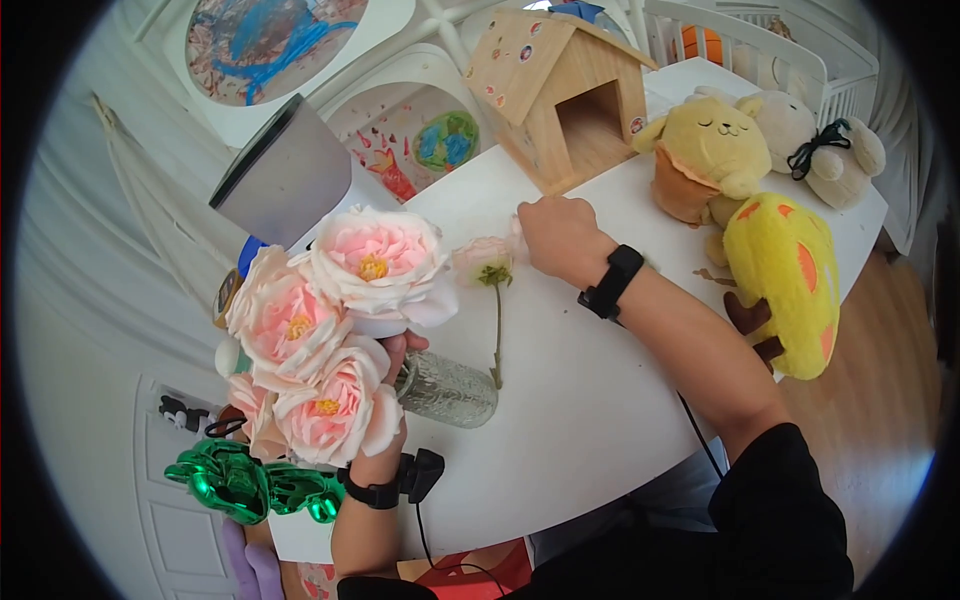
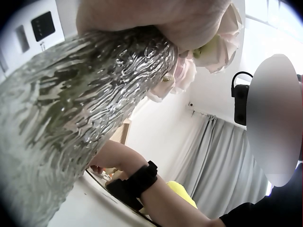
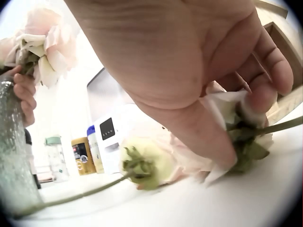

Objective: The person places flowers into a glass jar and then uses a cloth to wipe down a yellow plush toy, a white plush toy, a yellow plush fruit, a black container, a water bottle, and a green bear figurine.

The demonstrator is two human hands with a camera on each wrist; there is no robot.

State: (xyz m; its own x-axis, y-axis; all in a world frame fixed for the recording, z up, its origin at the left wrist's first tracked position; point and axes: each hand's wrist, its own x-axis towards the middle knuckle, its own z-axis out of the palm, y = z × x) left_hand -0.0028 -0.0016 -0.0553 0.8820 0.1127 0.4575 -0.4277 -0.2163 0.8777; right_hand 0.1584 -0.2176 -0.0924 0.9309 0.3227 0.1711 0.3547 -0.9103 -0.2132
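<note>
My left hand (image 1: 399, 349) grips a textured clear glass vase (image 1: 450, 389) near its mouth; the vase leans over in the head view. Several large pale pink roses (image 1: 372, 262) with yellow centres fill its mouth and hide much of that hand. Across the table, my right hand (image 1: 565, 238) is low at the tabletop. In the right wrist view its thumb and fingers pinch a rose (image 3: 244, 151) just at the green base of the bloom, its stem running off to the right. Beside it another rose (image 3: 142, 165) lies on the table, its stem pointing toward the vase.
A wooden toy house (image 1: 555, 95) stands at the table's far side. Plush toys (image 1: 715, 145) and a yellow plush (image 1: 785, 285) line the right edge. Shiny green figures (image 1: 235, 480) sit at the left, below a grey-white bin-like appliance (image 1: 290, 170) and bottles (image 3: 83, 156).
</note>
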